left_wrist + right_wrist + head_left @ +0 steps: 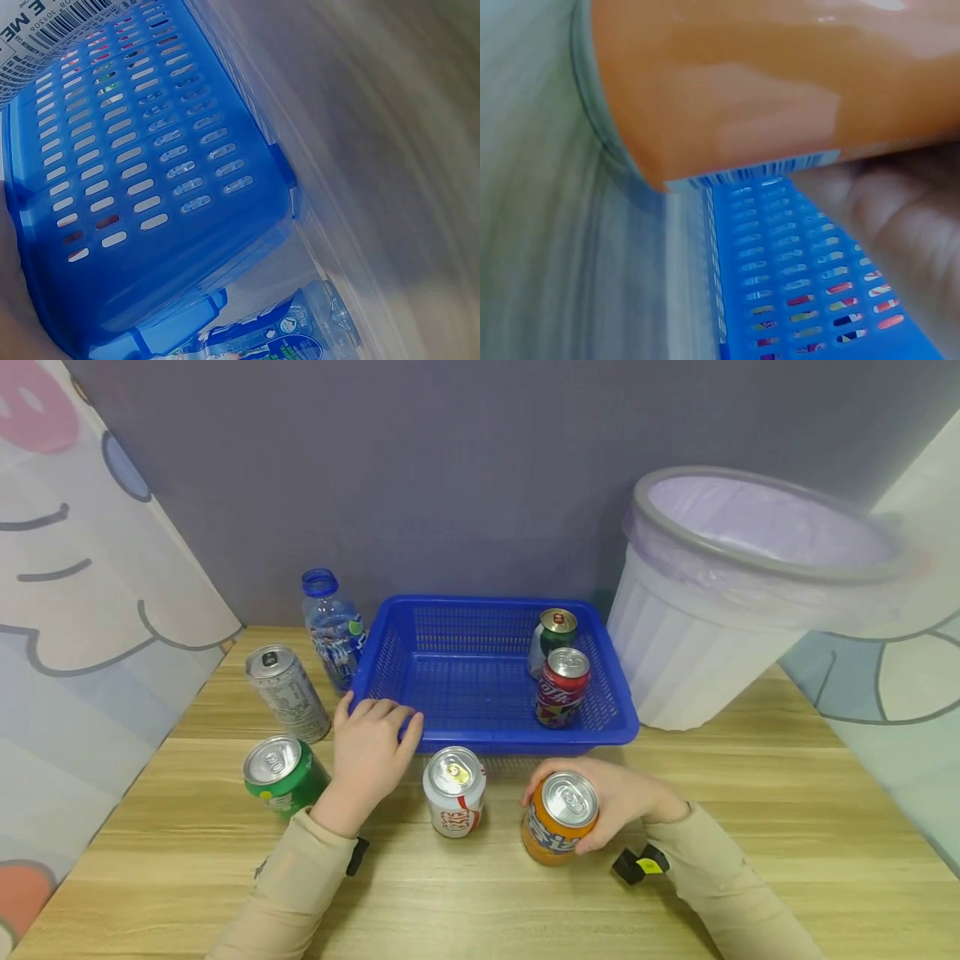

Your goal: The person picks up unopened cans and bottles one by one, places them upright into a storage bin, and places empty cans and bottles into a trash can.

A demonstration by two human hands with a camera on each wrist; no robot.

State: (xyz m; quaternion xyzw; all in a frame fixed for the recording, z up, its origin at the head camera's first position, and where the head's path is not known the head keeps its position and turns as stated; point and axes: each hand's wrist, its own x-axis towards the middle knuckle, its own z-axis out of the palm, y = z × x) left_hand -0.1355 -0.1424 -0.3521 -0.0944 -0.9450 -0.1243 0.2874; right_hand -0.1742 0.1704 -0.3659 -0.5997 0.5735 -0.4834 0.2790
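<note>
- Right hand (618, 789): fingers curled round the orange can (551, 839), at the near side of the basket (525, 747), right of the white can (453, 802).
- Left hand (371, 747): fingers bent over the basket's near left corner, gripping it.
- Red can (558, 697): inside, right.
- Bottle (335, 639): just left of the basket.
- Bin (667, 643): right.

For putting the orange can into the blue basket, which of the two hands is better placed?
Probably the right hand: it grips the orange can just in front of the blue basket, while the left hand holds that basket's near left corner.
</note>
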